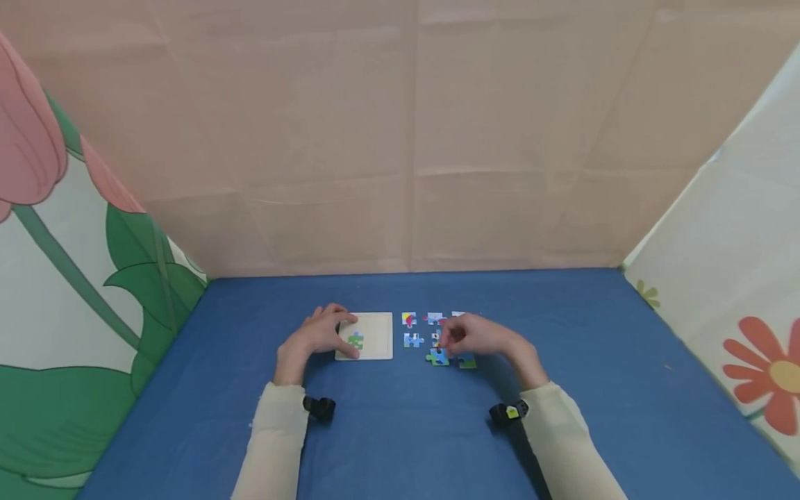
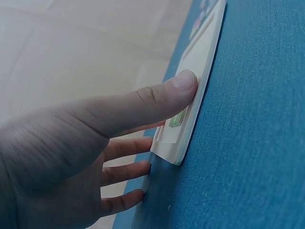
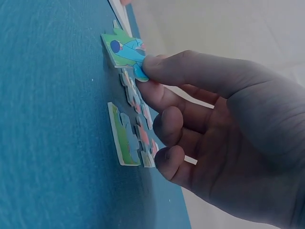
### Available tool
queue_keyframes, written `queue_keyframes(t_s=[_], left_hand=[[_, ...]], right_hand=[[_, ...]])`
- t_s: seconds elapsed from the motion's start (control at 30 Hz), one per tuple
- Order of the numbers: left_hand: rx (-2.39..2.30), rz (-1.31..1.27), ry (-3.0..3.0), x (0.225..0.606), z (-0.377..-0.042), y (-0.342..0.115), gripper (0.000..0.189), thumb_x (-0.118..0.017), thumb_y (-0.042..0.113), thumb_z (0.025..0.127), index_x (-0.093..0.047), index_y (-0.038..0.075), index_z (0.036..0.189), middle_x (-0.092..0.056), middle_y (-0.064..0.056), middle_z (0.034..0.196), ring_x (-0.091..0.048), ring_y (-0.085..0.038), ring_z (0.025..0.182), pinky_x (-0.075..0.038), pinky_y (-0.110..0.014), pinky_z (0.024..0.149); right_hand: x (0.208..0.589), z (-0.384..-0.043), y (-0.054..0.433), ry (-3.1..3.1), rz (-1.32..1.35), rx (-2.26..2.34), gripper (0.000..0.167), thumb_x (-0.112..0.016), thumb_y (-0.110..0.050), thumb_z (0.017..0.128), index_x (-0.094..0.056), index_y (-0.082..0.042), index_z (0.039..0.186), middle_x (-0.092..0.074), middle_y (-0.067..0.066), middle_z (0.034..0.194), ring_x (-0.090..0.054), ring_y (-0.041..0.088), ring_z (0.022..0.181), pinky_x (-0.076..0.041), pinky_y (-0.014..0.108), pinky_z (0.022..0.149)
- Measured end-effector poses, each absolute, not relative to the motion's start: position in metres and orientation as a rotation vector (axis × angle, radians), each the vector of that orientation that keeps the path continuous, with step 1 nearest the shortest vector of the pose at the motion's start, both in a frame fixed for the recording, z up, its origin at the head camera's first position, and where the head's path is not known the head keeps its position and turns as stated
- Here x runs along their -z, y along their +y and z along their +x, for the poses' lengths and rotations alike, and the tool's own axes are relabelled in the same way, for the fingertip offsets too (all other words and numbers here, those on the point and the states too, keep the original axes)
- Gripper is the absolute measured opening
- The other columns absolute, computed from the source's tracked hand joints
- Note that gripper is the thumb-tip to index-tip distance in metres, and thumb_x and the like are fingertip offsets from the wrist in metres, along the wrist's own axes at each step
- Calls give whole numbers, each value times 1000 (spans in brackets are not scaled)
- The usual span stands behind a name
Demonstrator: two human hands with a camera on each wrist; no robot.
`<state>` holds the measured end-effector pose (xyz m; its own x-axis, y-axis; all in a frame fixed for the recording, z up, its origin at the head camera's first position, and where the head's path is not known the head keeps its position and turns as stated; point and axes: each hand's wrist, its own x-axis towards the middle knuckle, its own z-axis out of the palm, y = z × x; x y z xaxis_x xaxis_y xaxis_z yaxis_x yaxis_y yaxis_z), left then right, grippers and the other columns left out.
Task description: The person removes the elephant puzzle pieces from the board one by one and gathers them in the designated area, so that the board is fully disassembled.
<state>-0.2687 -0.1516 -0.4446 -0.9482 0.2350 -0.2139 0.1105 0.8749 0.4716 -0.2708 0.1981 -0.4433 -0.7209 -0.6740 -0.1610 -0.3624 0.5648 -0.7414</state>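
My left hand [image 1: 320, 332] rests at the left side of a pale square puzzle board [image 1: 378, 337]. Its thumb presses on the board's rim in the left wrist view, while the other fingers stretch out loosely at the board's end. One green puzzle piece [image 1: 355, 340] lies inside the board, partly hidden by the thumb in the left wrist view. Between thumb and index finger, my right hand [image 1: 478, 335] pinches a green and blue jigsaw piece [image 3: 125, 50], tilted up in the right wrist view. The right hand's remaining fingers are curled over the loose pieces.
Right of the board lie several loose jigsaw pieces on the blue tablecloth [image 1: 400, 437], among them a yellow and red piece [image 1: 409, 319], a light blue piece [image 1: 412, 340] and a green-edged corner piece [image 1: 467, 361]. A beige cloth wall [image 1: 406, 173] stands behind the table.
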Motion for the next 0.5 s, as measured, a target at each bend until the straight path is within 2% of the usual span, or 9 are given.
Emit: queue_keyframes(t_s=[0.5], left_hand=[[-647, 234, 2788, 447, -269, -151, 79, -89, 46, 70, -58, 26, 140, -40, -6, 152, -34, -35, 139, -33, -63, 109]], right_hand=[[446, -271, 199, 2408, -742, 892, 4, -70, -9, 89, -69, -11, 93, -67, 0, 89, -60, 14, 77, -50, 31, 69]])
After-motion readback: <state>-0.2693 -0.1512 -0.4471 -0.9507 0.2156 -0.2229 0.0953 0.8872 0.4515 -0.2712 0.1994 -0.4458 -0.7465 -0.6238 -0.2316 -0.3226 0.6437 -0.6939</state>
